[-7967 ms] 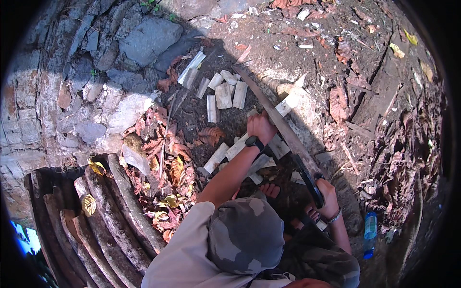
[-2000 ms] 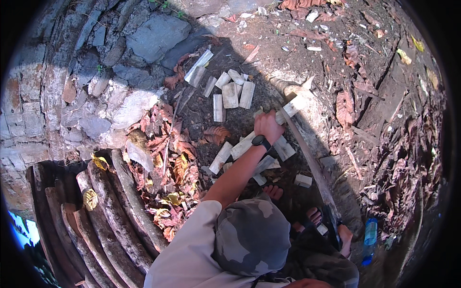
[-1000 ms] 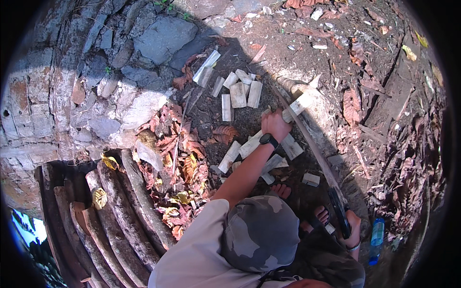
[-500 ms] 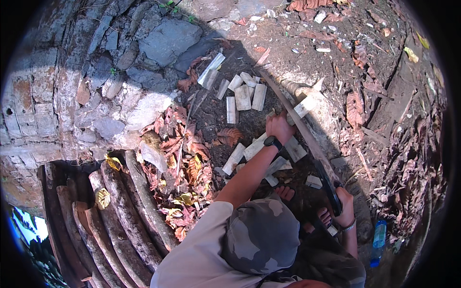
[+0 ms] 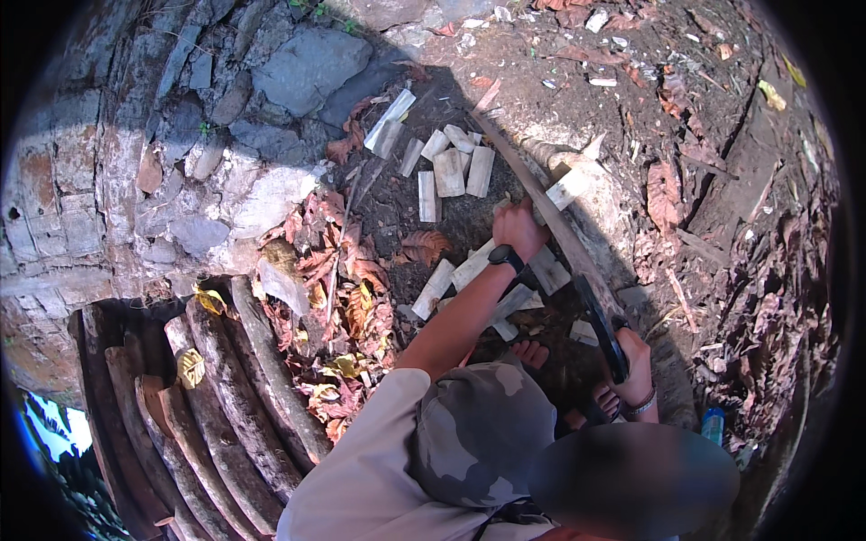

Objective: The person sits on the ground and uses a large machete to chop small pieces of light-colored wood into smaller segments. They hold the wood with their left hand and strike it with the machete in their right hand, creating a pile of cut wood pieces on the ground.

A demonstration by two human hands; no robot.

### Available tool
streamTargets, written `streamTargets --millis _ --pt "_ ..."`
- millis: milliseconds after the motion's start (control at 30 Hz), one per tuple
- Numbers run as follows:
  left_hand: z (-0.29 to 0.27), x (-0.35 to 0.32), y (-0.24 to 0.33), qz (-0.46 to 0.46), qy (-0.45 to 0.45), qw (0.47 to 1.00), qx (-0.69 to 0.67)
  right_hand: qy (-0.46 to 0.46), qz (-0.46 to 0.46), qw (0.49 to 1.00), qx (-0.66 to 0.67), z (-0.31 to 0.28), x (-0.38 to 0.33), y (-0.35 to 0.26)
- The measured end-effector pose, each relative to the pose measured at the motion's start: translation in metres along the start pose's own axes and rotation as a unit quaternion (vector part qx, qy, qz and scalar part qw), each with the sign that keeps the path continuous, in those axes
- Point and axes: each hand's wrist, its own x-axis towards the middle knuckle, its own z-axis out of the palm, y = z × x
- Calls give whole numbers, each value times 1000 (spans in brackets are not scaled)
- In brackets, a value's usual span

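Observation:
My right hand (image 5: 635, 355) is wrapped around the black handle of a handsaw (image 5: 568, 242). Its long brown blade slants up and left, across a pale piece of wood (image 5: 566, 187). My left hand (image 5: 520, 229), below a dark wristwatch, grips this wood on the blade's left side; the fingers partly hide that end. The wood's other end shows right of the blade, over a thick log (image 5: 603, 200). Short cut wood blocks (image 5: 449, 173) lie in a loose pile beyond my left hand. More wood pieces (image 5: 435, 288) are scattered below my left forearm.
Several long round logs (image 5: 244, 388) lie side by side at lower left. A stone wall (image 5: 198, 234) rises on the left, with dry leaves (image 5: 356, 307) at its foot. My sandalled feet are near the saw handle. A blue-green plastic bottle (image 5: 713, 426) is at lower right.
My right hand and the saw have moved forward, up and left along the blade's line. My left hand stays on the wood. The view has shifted slightly.

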Motion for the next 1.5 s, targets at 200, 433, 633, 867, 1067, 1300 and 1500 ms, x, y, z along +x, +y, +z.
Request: streamTargets --millis 200,433,633,867,1067,1300,1500 --pt "-7 4 10 -35 -6 999 -1 -3 50 999 -21 -59 -139 4" --pt "-3 2 9 -16 7 1000 -7 -21 44 999 -20 -48 -66 -15" --pt "-2 5 0 -11 -18 1000 22 -8 -7 1000 -12 -4 13 -11" --pt "-6 3 4 -46 -19 999 -15 -19 69 996 -61 -61 -195 28" --pt "-3 4 13 -14 -5 1000 -11 -13 10 1000 -13 -23 -26 -6" --pt "-5 5 11 -31 -4 999 27 -3 58 998 -18 -46 -108 8" --pt "-3 4 12 -37 -22 999 20 -12 24 1000 -15 -61 -134 2"
